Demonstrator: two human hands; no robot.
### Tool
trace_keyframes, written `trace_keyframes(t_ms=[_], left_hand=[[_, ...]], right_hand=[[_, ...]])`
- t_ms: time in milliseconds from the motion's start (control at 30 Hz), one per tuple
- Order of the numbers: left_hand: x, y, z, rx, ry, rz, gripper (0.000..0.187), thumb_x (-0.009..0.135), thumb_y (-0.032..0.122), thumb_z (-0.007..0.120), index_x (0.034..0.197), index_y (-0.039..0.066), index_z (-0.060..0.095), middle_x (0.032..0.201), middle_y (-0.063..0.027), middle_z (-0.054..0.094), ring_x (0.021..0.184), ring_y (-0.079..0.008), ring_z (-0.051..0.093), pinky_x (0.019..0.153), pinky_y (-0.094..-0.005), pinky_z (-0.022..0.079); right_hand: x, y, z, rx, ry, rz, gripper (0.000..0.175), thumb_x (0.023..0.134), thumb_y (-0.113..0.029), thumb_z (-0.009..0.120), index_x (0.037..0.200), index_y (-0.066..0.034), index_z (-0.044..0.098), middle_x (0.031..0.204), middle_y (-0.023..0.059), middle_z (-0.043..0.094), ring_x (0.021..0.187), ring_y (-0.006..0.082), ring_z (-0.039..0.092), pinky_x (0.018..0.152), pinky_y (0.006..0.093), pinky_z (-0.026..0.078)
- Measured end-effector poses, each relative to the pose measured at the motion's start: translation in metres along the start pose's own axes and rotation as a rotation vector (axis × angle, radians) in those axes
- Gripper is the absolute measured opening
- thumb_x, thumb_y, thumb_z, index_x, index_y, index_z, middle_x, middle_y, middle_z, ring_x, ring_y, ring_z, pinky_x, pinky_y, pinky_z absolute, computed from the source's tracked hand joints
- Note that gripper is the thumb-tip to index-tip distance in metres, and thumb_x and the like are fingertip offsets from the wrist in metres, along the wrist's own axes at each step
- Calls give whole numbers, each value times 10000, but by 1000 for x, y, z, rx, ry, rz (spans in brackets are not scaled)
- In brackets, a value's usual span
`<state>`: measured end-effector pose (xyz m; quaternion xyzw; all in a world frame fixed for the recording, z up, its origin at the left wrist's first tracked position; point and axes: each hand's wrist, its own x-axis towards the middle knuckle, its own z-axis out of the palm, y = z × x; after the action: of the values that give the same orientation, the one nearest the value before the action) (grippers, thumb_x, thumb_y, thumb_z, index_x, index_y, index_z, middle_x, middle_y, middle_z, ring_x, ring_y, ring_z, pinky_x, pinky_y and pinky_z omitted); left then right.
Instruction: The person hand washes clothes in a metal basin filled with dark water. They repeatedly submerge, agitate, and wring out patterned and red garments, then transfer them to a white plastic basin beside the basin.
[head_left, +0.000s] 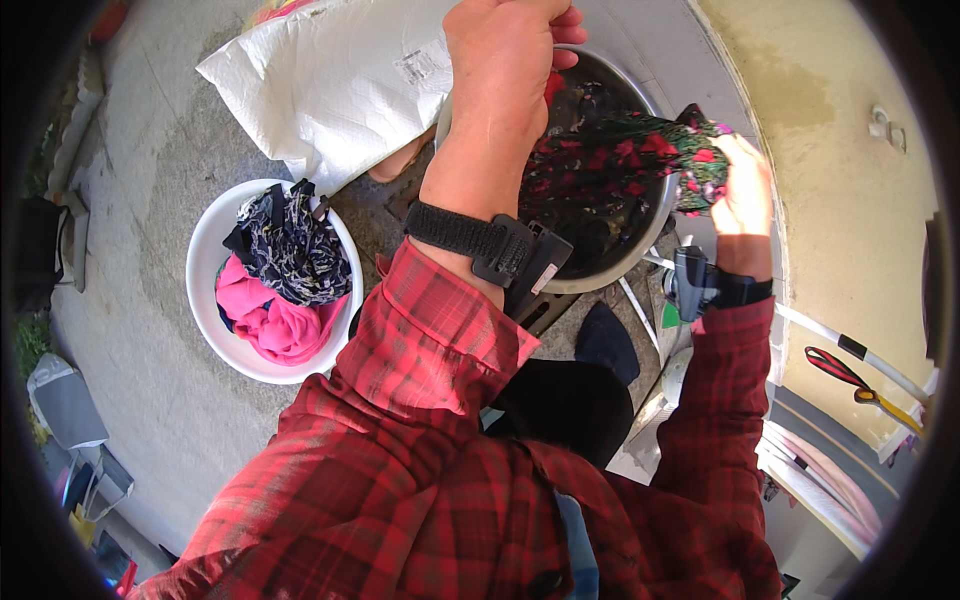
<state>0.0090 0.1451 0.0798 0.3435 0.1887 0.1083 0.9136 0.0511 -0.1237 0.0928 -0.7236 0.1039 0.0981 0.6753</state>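
My right hand grips the bunched end of a dark floral cloth with red flowers, just beyond the right rim of a metal basin. From there the cloth stretches left across the basin and passes behind my left forearm. Dark liquid and wet fabric fill the basin. At the top edge of the view, my left hand is over the basin's left side with its fingers curled; whether they hold anything is hidden. Both wrists carry black strapped devices.
Left of me, a white plastic tub on the concrete floor holds a black patterned cloth and a pink cloth. A white woven sack lies beside the basin. White poles lean near the yellowish wall at right.
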Motion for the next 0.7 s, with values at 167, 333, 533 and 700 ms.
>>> trace_keyframes(t_ms=[167,333,533,700], left_hand=[[1,3,0,-11,24,20,87,862,72,567,842,-1,607,735,-76,634,626,-129,598,526,-220,470],[3,1,0,-22,19,20,86,863,75,569,836,2,607,733,-74,633,612,-129,593,519,-220,468],[4,-3,1,-7,4,1,80,864,77,576,834,10,606,744,-73,635,618,-132,591,530,-229,464],[3,-12,5,0,-11,-50,93,867,83,578,882,-5,604,771,-81,634,652,-146,596,563,-241,476]], right_hand=[[-11,-113,-34,177,-108,-272,217,907,-33,476,1038,104,583,921,171,665,786,249,668,706,362,576],[16,-157,-26,215,-91,-665,235,902,23,436,1016,176,573,938,236,650,827,303,666,782,389,573],[72,-76,11,181,109,-633,162,826,18,610,962,85,666,879,141,673,722,201,664,661,286,547],[93,66,27,-10,124,233,241,815,-38,689,982,114,607,932,176,657,761,272,660,651,400,533]])
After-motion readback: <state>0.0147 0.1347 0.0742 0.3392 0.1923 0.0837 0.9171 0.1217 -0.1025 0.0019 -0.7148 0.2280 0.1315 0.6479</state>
